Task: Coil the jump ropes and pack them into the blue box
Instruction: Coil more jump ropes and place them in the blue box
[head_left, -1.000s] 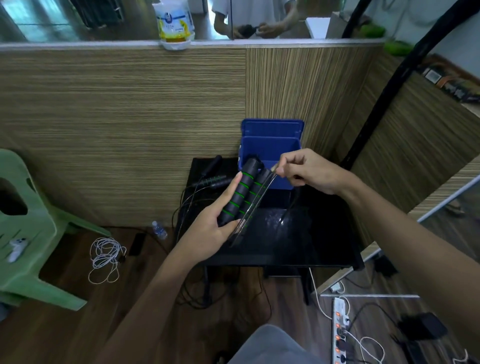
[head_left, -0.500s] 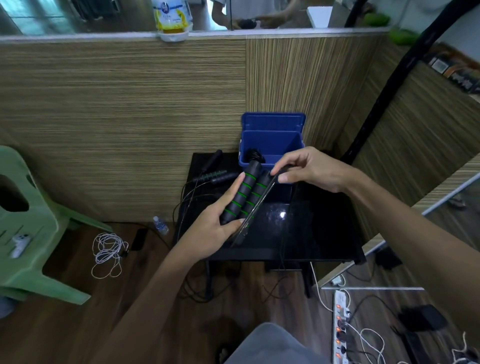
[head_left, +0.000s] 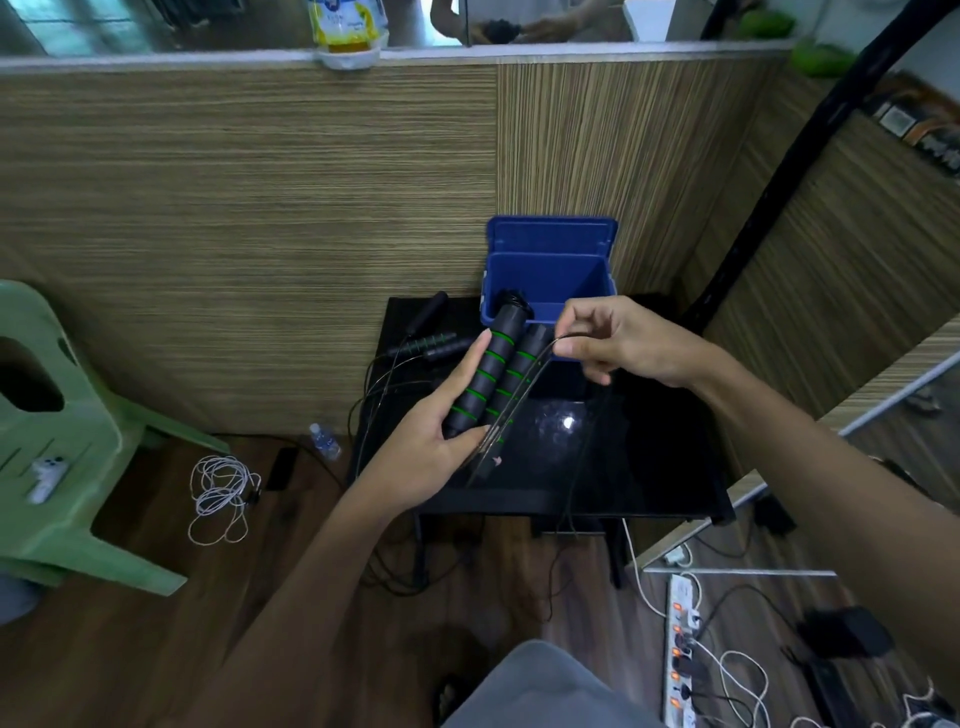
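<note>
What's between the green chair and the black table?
In the head view, a tangled white cord and a small plastic water bottle lie on the wooden floor between the green plastic chair and black glossy table.

Left arm: bare forearm entering from the lower left, angled up toward centre. Left hand: palm up, thumb extended along the upper side of 2 handles, fingers curled under them in a closed grip. Right arm: bare forearm entering from the lower right, angled up and left. Right hand: raised just right of the handles, thumb and forefinger pinching a thin cord, remaining fingers loosely curled.
</note>
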